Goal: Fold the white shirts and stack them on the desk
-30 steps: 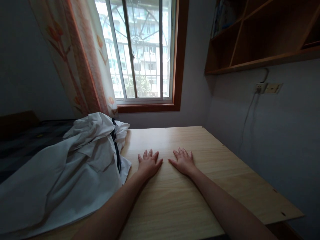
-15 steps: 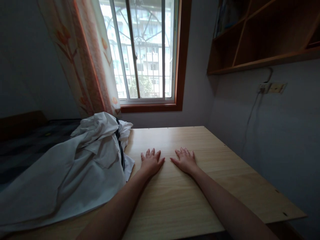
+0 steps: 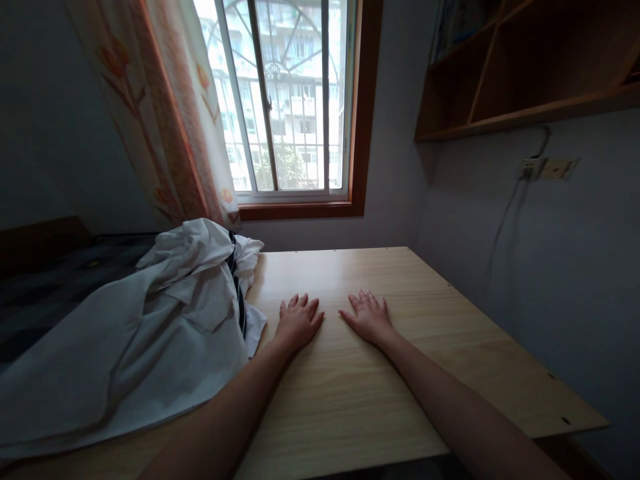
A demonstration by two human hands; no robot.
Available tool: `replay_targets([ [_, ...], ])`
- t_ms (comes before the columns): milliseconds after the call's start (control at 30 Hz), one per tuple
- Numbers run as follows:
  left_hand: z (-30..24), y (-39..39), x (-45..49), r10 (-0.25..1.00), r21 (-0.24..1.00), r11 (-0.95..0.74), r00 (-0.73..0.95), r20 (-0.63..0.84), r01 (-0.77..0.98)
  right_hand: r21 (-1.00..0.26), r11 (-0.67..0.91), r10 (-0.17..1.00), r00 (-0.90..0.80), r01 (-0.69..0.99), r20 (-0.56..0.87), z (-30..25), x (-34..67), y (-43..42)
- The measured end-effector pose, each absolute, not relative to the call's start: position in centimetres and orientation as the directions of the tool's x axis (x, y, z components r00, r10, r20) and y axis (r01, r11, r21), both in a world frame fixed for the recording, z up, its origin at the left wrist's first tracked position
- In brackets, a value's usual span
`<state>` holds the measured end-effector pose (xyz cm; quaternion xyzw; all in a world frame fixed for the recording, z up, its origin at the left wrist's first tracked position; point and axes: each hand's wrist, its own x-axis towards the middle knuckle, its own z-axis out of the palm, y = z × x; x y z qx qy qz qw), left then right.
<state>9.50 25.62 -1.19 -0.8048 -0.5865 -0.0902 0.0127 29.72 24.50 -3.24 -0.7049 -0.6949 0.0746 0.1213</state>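
Observation:
Both of my hands lie flat, palms down, on a light wooden table [image 3: 430, 373]. My left hand [image 3: 299, 321] rests with fingers spread, holding nothing, a short way right of a heap of white cloth [image 3: 150, 333]. My right hand [image 3: 369, 317] lies beside it, fingers stretched out and empty. A dark striped piece [image 3: 239, 293] shows in a fold of the cloth, close to my left hand. The two hands are a small gap apart and touch only the tabletop.
A barred window [image 3: 285, 100] with an orange-patterned curtain [image 3: 170, 113] is behind the table. Wooden wall shelves [image 3: 525, 73] hang at upper right above a wall socket with a cable [image 3: 530, 170]. A dark bed surface [image 3: 55, 280] lies at left.
My hands stay flat in the same place on the table. Only the camera view has shifted slightly.

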Motion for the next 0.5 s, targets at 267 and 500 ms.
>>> replay_targets([
  [267,-1.05,25.32,9.62,0.937,0.076,-0.323,0.308,0.165,0.943,-0.261,-0.009,0.998,0.023,0.965,0.050,-3.05,29.59,24.13],
  [500,-0.85,25.13,9.74,0.942,0.059,-0.317,0.307,0.133,0.947,-0.254,-0.012,0.998,0.027,0.967,0.057,-3.21,29.60,24.34],
])
